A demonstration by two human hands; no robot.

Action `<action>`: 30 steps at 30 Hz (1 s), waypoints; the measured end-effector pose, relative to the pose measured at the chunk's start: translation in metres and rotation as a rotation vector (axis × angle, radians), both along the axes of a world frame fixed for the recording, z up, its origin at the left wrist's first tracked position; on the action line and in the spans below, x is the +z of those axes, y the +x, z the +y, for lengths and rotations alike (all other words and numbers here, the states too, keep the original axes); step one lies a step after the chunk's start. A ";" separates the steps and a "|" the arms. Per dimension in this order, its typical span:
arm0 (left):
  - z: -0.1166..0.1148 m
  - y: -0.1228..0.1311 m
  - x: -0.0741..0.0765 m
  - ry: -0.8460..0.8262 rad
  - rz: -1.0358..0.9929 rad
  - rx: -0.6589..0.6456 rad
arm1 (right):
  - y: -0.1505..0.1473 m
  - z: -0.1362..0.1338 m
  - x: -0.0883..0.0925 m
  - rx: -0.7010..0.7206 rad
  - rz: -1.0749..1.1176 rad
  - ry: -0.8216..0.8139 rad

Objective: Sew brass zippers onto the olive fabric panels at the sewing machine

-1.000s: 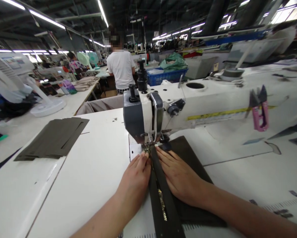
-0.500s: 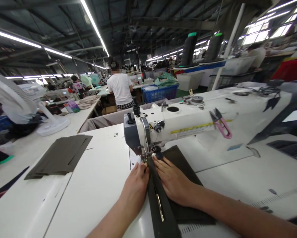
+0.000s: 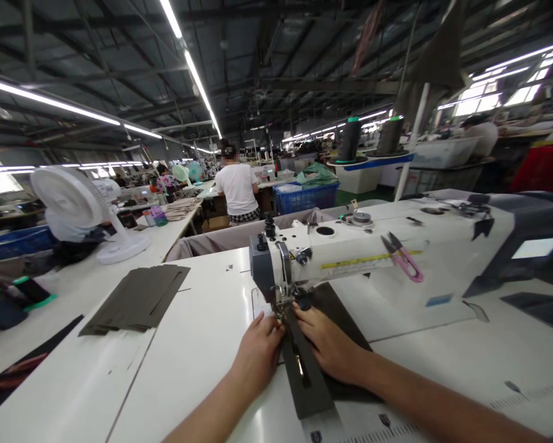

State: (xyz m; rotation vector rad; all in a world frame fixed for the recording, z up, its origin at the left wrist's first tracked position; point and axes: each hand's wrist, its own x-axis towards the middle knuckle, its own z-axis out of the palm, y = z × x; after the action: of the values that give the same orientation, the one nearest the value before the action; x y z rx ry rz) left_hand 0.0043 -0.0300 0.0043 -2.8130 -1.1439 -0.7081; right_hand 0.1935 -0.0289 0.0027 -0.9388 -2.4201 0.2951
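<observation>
A dark strip of fabric [image 3: 310,394] with a slot showing gold zipper teeth runs under the needle area of the white sewing machine [image 3: 345,249]. My left hand [image 3: 259,352] is at the strip's left edge, close to the presser foot [image 3: 283,301], its fingers bent and closed on the edge. My right hand [image 3: 331,344] lies flat along the strip's right side, fingers stretched toward the foot. Beneath that hand is a larger dark fabric panel [image 3: 343,311], partly hidden by my forearm.
Stacked dark fabric pieces [image 3: 135,301] lie to the left. Pink-handled thread snips [image 3: 403,258] rest on the machine arm. A white fan [image 3: 123,240], thread spools [image 3: 29,292] and a blue crate [image 3: 306,198] stand farther off. A person in a white shirt [image 3: 237,187] faces away.
The strip has moved forward under the machine, and its near end now shows. My left fingers are more bent. The head view has shifted, so the surroundings sit lower in the picture.
</observation>
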 end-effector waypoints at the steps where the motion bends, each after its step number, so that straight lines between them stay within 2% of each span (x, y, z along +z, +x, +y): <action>1: -0.005 -0.002 0.000 0.010 0.001 -0.031 | 0.001 -0.007 0.000 0.008 -0.003 -0.009; 5: -0.022 -0.006 0.000 0.033 -0.005 -0.087 | 0.003 -0.031 -0.006 -0.028 -0.072 -0.030; 11: -0.028 -0.001 -0.001 0.039 -0.003 -0.033 | 0.003 -0.031 -0.014 -0.050 -0.180 -0.028; 25: -0.009 0.004 0.003 0.074 -0.035 -0.017 | 0.001 -0.013 -0.013 -0.070 -0.149 -0.002; 30: 0.004 0.004 -0.003 0.037 -0.064 0.010 | -0.002 -0.001 -0.008 -0.055 -0.108 0.003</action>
State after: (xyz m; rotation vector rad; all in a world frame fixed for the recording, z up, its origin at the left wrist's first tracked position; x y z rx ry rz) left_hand 0.0079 -0.0259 0.0011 -2.7712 -1.1411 -0.8158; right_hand 0.1914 -0.0301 -0.0050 -1.0430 -2.4866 0.2254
